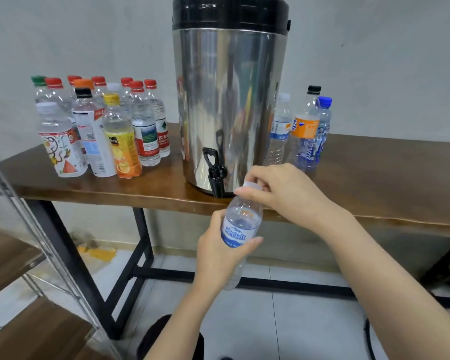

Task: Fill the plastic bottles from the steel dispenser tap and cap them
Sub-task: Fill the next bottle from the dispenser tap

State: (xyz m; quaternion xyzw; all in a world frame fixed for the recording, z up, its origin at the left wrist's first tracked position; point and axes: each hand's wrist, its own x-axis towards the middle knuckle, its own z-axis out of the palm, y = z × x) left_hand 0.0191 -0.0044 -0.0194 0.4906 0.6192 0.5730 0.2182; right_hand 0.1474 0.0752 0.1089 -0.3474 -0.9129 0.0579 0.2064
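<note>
A tall steel dispenser (pixel 229 100) with a black lid stands at the front edge of the wooden table (pixel 374 183). Its black tap (pixel 215 172) hangs over the table edge. Just right of and below the tap, my left hand (pixel 218 255) grips a clear plastic bottle (pixel 240 229) with a blue and white label around its middle. My right hand (pixel 281 190) pinches the white cap (pixel 252 187) on the bottle's neck. I cannot tell how much water the bottle holds.
Several capped bottles (pixel 102 131) with red, orange, yellow, green and black caps stand left of the dispenser. Three bottles (pixel 304 133) stand to its right. A metal-framed wooden shelf (pixel 37 255) fills the lower left. The floor below is white tile.
</note>
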